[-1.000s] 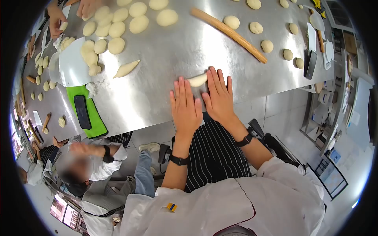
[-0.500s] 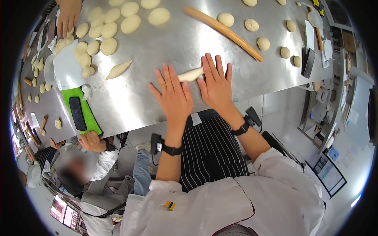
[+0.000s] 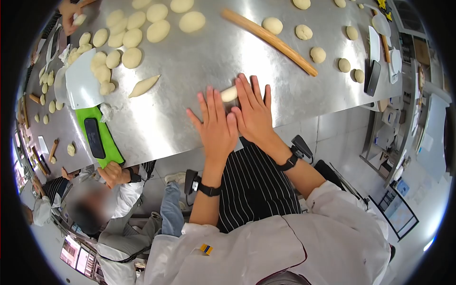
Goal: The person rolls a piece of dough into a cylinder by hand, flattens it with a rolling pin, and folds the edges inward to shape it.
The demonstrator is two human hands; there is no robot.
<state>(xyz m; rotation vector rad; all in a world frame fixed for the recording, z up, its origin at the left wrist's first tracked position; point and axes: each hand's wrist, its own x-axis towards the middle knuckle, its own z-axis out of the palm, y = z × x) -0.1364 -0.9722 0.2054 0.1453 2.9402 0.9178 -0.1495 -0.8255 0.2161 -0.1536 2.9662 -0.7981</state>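
A short pale roll of dough (image 3: 229,94) lies on the steel table (image 3: 190,71), its middle showing between my hands. My left hand (image 3: 216,126) rests flat over its left end, fingers stretched out. Over the right end lies my right hand (image 3: 253,111), also flat with straight fingers. Both ends of the dough are hidden beneath the fingers. To the left of my hands is a spindle-shaped dough piece (image 3: 144,86) with pointed tips. A wooden rolling pin (image 3: 270,42) lies slantwise beyond my right hand.
Dough balls (image 3: 158,31) cluster at the far left, with more (image 3: 318,54) at the right. A white scraper (image 3: 83,78), green cloth (image 3: 111,147) and phone (image 3: 94,137) lie left. Another person's hand (image 3: 111,174) is at the table edge, another (image 3: 71,19) at the far left corner.
Both my hands have slid back toward my body and closer together, the dough moving with them; less of it shows. The far-left person's hand has lifted away from the dough balls, holding a pale piece.
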